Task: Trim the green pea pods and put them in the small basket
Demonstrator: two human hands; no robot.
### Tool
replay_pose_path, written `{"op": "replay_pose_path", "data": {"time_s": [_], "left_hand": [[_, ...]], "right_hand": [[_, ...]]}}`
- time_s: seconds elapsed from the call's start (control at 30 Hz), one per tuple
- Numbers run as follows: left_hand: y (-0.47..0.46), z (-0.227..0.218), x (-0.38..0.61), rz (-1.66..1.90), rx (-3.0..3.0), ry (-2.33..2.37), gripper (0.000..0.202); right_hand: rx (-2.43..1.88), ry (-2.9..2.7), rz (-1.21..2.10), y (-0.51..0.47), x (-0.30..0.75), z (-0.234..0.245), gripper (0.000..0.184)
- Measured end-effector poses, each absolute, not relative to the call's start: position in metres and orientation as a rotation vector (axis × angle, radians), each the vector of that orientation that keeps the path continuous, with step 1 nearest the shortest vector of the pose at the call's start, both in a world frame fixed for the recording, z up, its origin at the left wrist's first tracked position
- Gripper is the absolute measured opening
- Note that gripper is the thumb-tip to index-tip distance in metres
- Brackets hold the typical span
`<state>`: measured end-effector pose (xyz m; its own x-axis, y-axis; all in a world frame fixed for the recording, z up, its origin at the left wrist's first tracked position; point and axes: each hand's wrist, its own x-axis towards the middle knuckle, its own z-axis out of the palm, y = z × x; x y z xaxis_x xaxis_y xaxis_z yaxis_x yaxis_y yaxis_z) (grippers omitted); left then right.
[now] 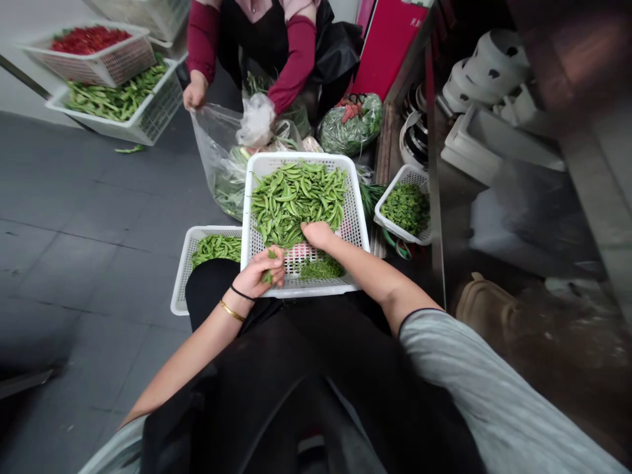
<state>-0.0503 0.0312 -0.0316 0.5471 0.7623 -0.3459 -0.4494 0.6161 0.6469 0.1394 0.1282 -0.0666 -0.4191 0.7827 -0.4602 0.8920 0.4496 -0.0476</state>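
A white plastic basket (pixel 363 227) rests on my lap, with a heap of green pea pods (pixel 299 194) across its far part. Small green trimmings (pixel 320 268) lie in a separate patch at its near side. My left hand (pixel 257 273), wearing a black band and a gold bracelet, is closed around a few pea pods (pixel 270 268) over the near left corner. At the near edge of the heap, my right hand (pixel 318 234) has its fingers pressed together and pointing down among the pods. What its fingertips grip is hidden.
Beside my left knee, another basket (pixel 180 283) holds green pods. Opposite, a co-worker's hand (pixel 196 91) grips a clear plastic bag (pixel 210 141) of greens. Stacked baskets (pixel 143 125) stand far left; a small basket of leaves (pixel 407 232) and a metal shelf edge (pixel 437 197) are right.
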Motion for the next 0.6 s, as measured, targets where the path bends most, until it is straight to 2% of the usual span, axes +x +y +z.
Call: {"op": "replay_pose_path", "data": {"time_s": [0.13,0.2,0.27,0.33,0.47,0.53,0.6], "left_hand": [[0.029,-0.035,-0.045,0.678,0.498,0.902,0.023],[0.029,-0.041,-0.038,0.658,0.552,1.065,0.03],[0.028,-0.047,-0.028,0.7,0.636,1.179,0.034],[0.027,-0.049,-0.019,0.772,0.708,1.206,0.035],[0.023,-0.037,-0.018,0.768,0.771,1.052,0.032],[0.02,-0.027,-0.024,0.653,0.766,0.93,0.029],[0.017,-0.018,-0.03,0.549,0.75,0.83,0.025]], "right_hand": [[1.49,2.32,-0.426,0.125,0.154,-0.065,0.027],[1.54,2.352,-0.466,0.109,0.165,-0.055,0.029],[1.569,2.462,-0.67,0.084,0.169,-0.042,0.029],[1.54,2.591,-1.024,0.058,0.168,-0.031,0.024],[1.412,2.625,-1.624,0.025,0.167,-0.014,0.028],[1.498,2.605,-1.774,0.023,0.171,-0.006,0.028],[1.547,2.696,-1.708,0.027,0.174,0.002,0.025]]}}
